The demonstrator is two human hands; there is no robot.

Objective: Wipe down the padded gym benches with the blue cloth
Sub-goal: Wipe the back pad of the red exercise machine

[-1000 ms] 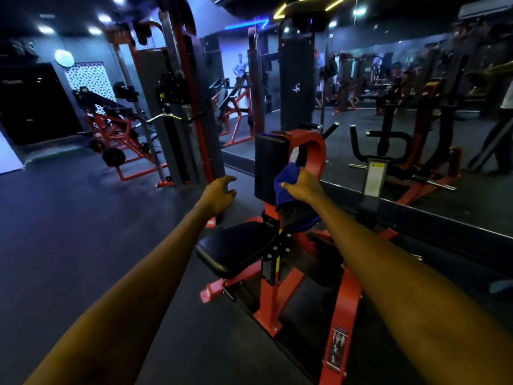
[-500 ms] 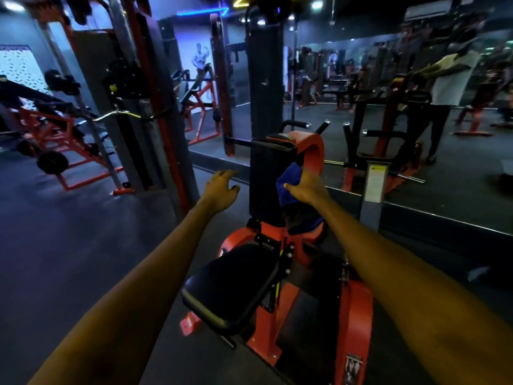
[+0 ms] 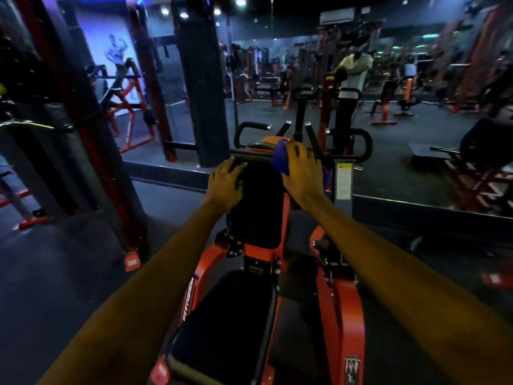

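From the head camera, both bare arms reach forward over a weight machine with an orange frame (image 3: 342, 315). The left hand (image 3: 226, 186) rests on the upper left edge of the black back pad (image 3: 258, 209), fingers spread wide and fairly straight, holding nothing. The right hand (image 3: 301, 170) lies on the blue cloth (image 3: 279, 159), its fingers stretched out flat over it and pressing it against the top right corner of the back pad. The cloth is bunched, showing blue to the left of the hand and again just below the wrist; it seems to touch the orange top of the frame as well, though the blur makes that hard to tell. Below the back pad, nearer the camera, sits the black seat pad (image 3: 227, 329). A white label (image 3: 344, 179) stands just right of the right hand. In the wall mirror (image 3: 416, 151) behind, a person in a pale shirt (image 3: 356, 70) is reflected.
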